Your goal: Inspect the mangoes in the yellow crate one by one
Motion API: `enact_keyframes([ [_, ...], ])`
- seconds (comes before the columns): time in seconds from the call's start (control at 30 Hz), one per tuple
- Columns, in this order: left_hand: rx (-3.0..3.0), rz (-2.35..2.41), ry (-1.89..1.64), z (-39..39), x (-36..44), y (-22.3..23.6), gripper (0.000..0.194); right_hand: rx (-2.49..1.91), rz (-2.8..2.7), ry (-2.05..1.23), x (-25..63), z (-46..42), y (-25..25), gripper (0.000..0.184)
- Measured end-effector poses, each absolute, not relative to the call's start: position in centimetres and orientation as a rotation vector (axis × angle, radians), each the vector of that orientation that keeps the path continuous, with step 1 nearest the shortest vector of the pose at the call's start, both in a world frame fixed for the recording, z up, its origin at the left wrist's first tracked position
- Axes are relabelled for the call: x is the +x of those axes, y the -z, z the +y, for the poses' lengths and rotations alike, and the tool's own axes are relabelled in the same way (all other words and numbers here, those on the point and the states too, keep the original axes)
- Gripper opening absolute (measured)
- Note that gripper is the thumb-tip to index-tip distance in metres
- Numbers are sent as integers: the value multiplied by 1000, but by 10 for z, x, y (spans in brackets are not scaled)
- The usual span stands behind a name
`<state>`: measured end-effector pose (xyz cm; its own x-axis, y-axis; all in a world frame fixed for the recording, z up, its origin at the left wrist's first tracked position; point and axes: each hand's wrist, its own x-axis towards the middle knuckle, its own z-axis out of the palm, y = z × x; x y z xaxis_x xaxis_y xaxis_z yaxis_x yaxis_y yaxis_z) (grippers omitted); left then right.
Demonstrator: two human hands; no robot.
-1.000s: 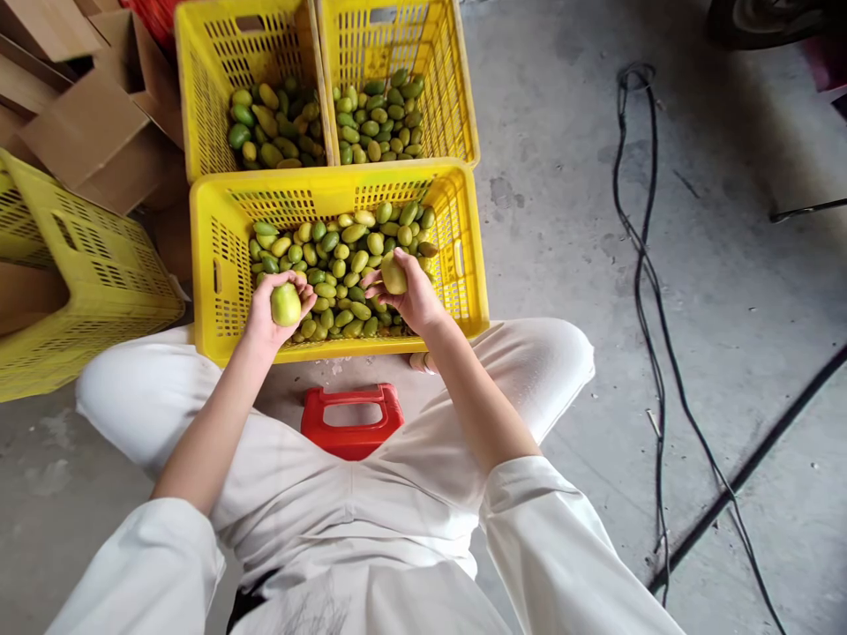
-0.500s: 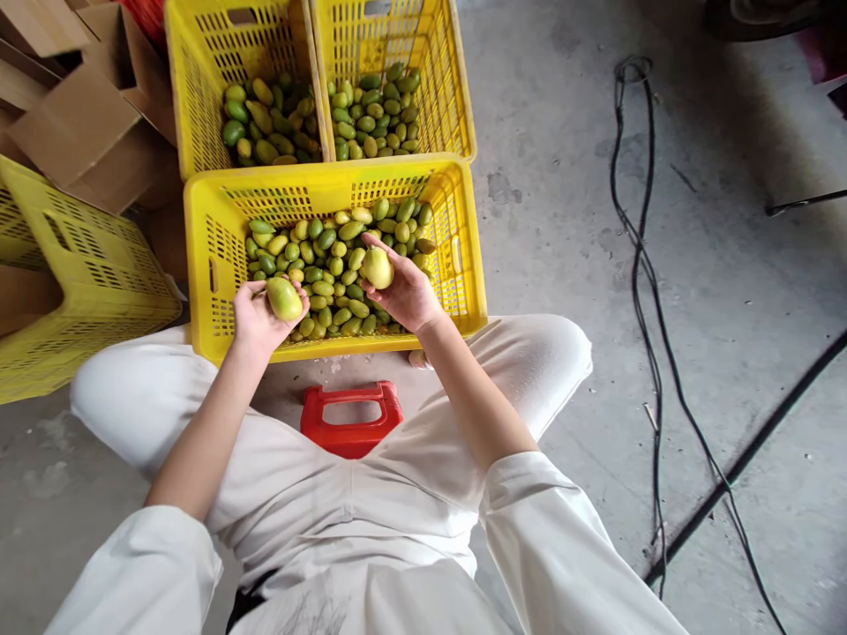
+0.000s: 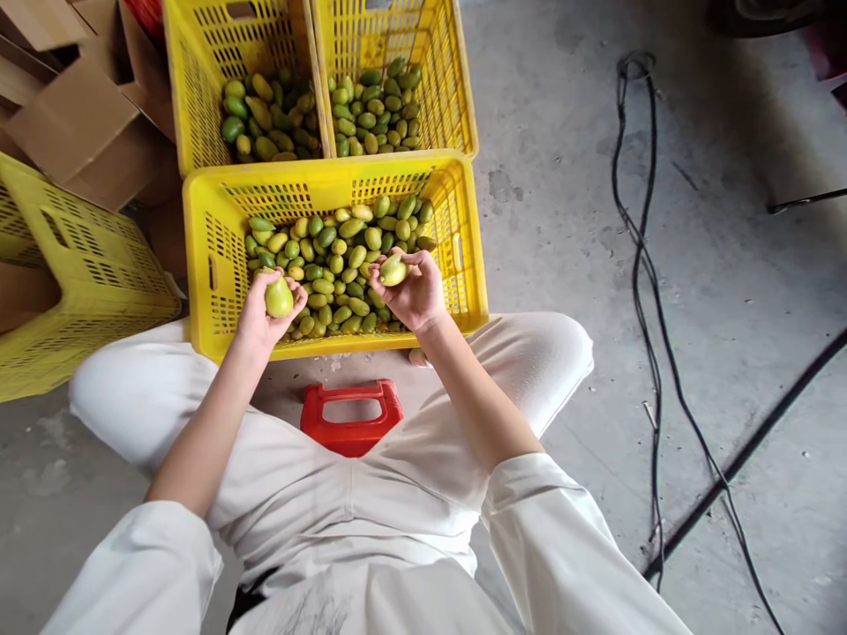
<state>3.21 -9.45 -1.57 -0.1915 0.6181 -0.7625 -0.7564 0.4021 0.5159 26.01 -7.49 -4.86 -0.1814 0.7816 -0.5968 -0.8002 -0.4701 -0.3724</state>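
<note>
Now the right-hand fruit (image 3: 393,272) lies sideways and shows its length, where half a second ago its rounded end faced up. The right hand (image 3: 422,295), at about 4 o'clock from the middle of the front crate (image 3: 334,190), grasps it between thumb and fingers. At 8 o'clock the left hand (image 3: 257,319) has changed its hold too: the thumb has come over the narrow end of the left-hand fruit (image 3: 279,300), which points towards 11 o'clock, with the fingers curled round it. Both pieces appear above the front crate, well apart, while the pile (image 3: 337,265) in it looks the same as before. Beyond, at 11 and 1 o'clock, the back left crate (image 3: 195,106) and the back right crate (image 3: 463,97) also look unaltered. So the change seems one of grip and angle only, with neither piece set down.
</note>
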Motion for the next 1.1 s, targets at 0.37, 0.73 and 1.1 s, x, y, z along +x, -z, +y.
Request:
enact_keyframes([
  [0.37,-228,1339,-1195,-92,28,12,20,-967,-369,-1886,263,-73,47,30],
  [0.73,-27,1281,-1376,-84,11,25,11,-942,-363,-1755,258,-76,43,51],
  [1.1,-97,1235,-1367,-86,7,14,9,-1042,-471,-1752,252,-75,40,40],
])
